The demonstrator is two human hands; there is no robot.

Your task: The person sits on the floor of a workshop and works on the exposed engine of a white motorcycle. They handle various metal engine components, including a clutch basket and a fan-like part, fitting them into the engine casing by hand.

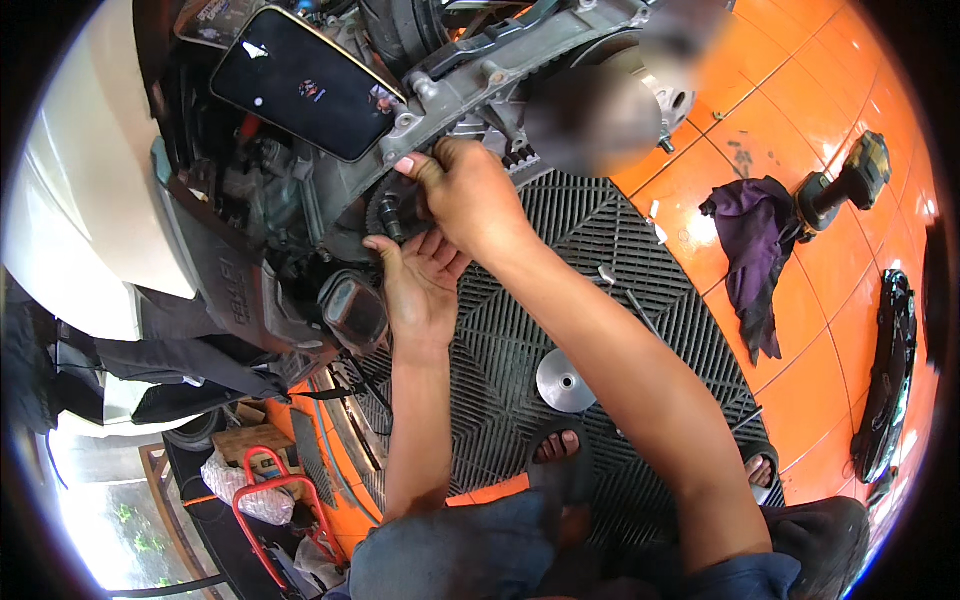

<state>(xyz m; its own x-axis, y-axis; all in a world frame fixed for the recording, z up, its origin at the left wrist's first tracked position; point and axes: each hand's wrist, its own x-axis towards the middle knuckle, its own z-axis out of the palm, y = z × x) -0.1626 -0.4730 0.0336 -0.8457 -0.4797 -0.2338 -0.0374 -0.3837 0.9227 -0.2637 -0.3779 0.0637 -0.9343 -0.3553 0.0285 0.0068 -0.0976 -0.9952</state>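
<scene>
My right hand (462, 195) is closed on a dark toothed round part (385, 218) at the underside of the scooter's grey metal housing (480, 62), thumb uppermost. Just below it, my left hand (420, 280), palm turned up and fingers curled, holds the same part from beneath, its thumb against the lower edge. My fingertips behind the part are partly hidden. A dark phone with a light rim (300, 85) lies on the machinery above my hands. To the right, a wheel hub (655, 95) is partly hidden by a blurred patch.
A ribbed black mat (500, 320) bears a silver disc (566, 375). On orange tiles lie a purple rag (745, 250), a drill (850, 185) and a long black part (885, 370). White bodywork (90, 200) fills the left; a red tubular frame (260, 480) stands lower left.
</scene>
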